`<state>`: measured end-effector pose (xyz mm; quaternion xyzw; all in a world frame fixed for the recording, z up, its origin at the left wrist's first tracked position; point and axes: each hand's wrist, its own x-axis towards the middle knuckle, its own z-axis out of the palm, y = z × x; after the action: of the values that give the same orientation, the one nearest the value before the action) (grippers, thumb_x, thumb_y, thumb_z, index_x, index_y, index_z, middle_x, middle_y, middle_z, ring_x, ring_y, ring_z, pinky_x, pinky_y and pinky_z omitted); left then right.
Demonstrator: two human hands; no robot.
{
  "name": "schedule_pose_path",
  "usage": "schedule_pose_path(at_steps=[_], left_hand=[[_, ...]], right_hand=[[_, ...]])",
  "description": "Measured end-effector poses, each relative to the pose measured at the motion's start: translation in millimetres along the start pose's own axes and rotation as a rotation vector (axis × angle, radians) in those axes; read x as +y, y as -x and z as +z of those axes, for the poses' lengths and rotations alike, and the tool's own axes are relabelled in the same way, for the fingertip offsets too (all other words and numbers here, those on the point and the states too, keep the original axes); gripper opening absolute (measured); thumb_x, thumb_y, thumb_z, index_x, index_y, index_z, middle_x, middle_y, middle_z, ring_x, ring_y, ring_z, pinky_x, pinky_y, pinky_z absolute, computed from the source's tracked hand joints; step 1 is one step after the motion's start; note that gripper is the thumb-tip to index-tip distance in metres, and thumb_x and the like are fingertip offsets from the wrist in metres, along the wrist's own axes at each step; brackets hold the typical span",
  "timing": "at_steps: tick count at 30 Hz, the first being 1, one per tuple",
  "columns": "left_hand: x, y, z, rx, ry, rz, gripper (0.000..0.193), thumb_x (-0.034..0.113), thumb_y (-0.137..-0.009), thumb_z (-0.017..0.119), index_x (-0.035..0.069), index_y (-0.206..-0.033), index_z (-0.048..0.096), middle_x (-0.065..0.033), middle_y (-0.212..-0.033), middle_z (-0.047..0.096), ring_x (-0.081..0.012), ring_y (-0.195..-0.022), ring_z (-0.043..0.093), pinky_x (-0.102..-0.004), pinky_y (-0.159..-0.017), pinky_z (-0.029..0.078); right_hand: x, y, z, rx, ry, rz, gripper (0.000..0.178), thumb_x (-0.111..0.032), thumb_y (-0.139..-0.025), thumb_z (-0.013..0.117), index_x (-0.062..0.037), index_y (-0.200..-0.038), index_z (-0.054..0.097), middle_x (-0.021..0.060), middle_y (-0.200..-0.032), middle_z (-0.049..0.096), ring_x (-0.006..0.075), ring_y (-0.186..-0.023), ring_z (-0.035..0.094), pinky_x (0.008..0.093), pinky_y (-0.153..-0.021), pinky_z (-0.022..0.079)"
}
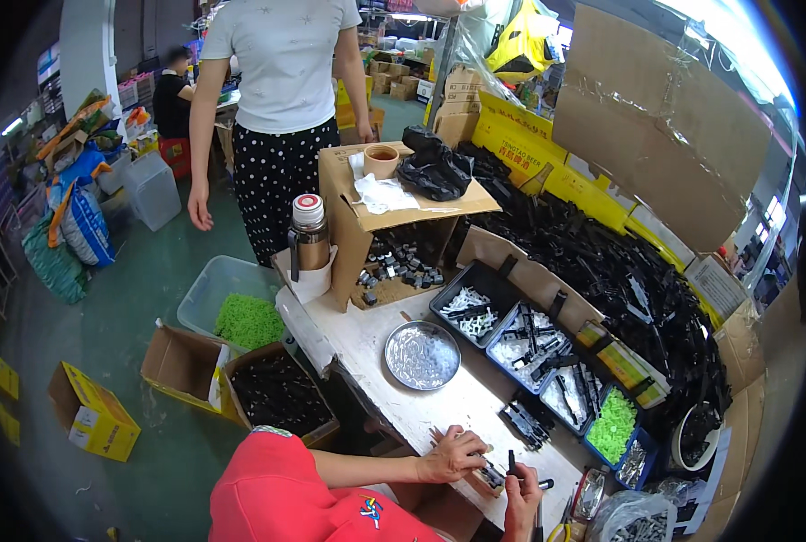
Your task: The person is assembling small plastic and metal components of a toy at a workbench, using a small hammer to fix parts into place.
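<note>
My left hand (455, 455) rests at the table's near edge, its fingers closed on a small dark piece lying in a little block-like holder (489, 477). Just right of it, my right hand (520, 506) is closed around a small black part (512, 461) that stands up between thumb and fingers. Beside my right hand a dark rod with a shiny end (545, 484) lies partly hidden. Beyond both hands is a small pile of black parts (525, 425) on the white tabletop (367, 348).
Bins hold white pieces (470, 310), black strips (573, 397) and green pieces (612, 425). A round metal tray (423, 355), a thermos (310, 237) and a cardboard box (338, 217) stand farther back. Black parts (601, 262) heap at right. Someone in a white shirt (281, 68) stands across.
</note>
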<state>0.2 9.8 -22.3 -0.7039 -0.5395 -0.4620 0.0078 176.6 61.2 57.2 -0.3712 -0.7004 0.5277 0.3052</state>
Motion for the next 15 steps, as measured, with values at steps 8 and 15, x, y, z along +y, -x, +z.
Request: schedule_pose_path(at_steps=[8,15], left_hand=[[9,6,3,-0.003,0.004,-0.02,0.01,0.017,-0.072,0.061,0.016,-0.082,0.059,-0.0014,-0.099,0.053,-0.0181,-0.097,0.048,-0.0404,-0.081,0.029],[-1,5,11,0.068,-0.038,0.013,0.016,0.017,-0.062,0.063,0.015,-0.078,0.062,-0.0049,-0.092,0.057,-0.0229,-0.088,0.055,-0.0417,-0.074,0.036]], right_hand=[[13,8,-5,-0.038,0.079,0.017,0.027,-0.019,-0.086,0.055,-0.005,-0.11,0.055,0.0059,-0.091,0.058,0.0137,-0.078,0.052,0.0264,-0.069,0.042],[14,7,-5,0.146,0.251,-0.108,0.019,-0.002,-0.076,0.055,0.0019,-0.095,0.057,0.012,-0.088,0.055,0.0225,-0.083,0.054,0.03,-0.075,0.042]])
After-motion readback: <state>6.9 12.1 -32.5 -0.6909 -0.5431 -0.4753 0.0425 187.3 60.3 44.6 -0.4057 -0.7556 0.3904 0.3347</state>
